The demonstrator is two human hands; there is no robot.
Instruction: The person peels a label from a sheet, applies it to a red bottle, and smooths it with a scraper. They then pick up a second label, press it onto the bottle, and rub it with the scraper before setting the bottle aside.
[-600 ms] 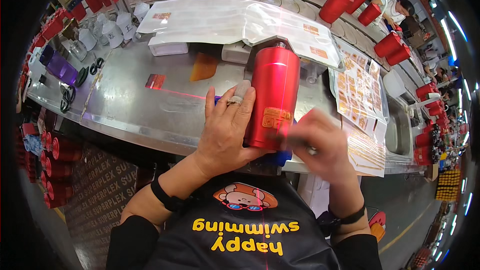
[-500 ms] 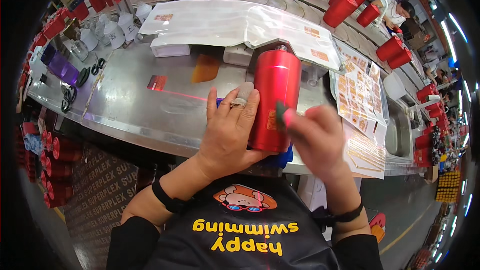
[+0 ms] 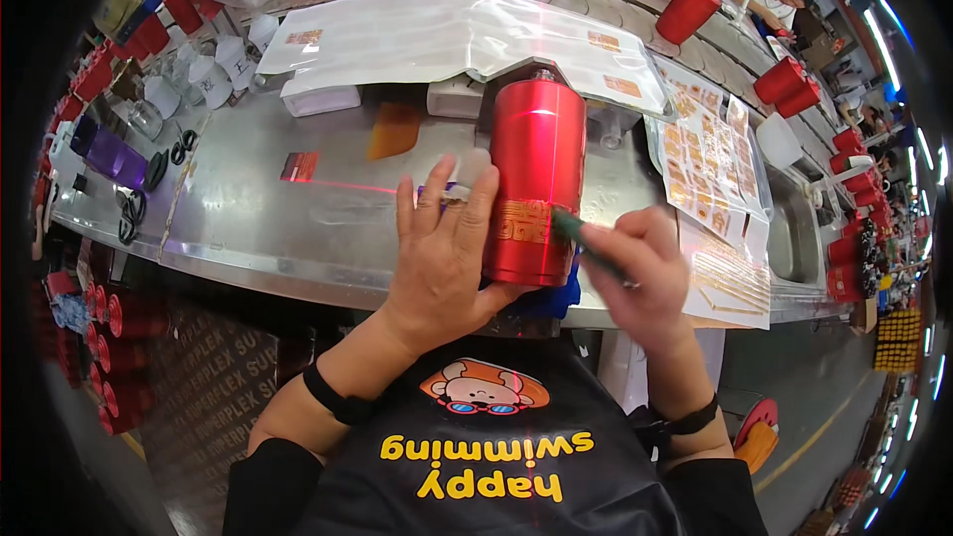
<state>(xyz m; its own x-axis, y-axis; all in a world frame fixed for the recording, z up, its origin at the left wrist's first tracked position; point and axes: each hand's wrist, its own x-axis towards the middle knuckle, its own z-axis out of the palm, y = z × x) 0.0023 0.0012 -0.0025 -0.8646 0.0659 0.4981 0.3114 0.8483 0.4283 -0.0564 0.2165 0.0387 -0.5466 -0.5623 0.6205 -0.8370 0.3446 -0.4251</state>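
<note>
Two hands work one red metal tumbler (image 3: 537, 184) lying on its side at the near edge of the steel workbench (image 3: 248, 228).

Far left: purple containers (image 3: 107, 154) and scissors (image 3: 182, 149) lie at the bench edge, well apart from the work. A red laser line (image 3: 347, 186) runs across the steel toward the tumbler.

Left hand (image 3: 442, 253): fingers spread and laid flat against the tumbler's left flank, palm pressing in and holding it steady. Tape or a guard shows on the fingertips; which, I cannot tell.

Centre: the tumbler points away from the person, base toward the body, resting on something blue (image 3: 551, 293). A gold decal (image 3: 523, 221) sits on its upper surface near the base, just beside the left fingertips.

Right hand (image 3: 645, 263): fingers closed in a pinch round a dark slim tool (image 3: 581, 238), the tip touching the tumbler right beside the decal. The hand is slightly motion-blurred.

Right: sheets of gold decals (image 3: 710, 159) lie on the bench; more red tumblers (image 3: 784, 79) stand beyond.

Judgement: the step in hand is rubbing or burnishing the decal onto the wall. The next move calls for a firm left-hand hold so the cylinder cannot roll, with even tool pressure across the whole decal.
</note>
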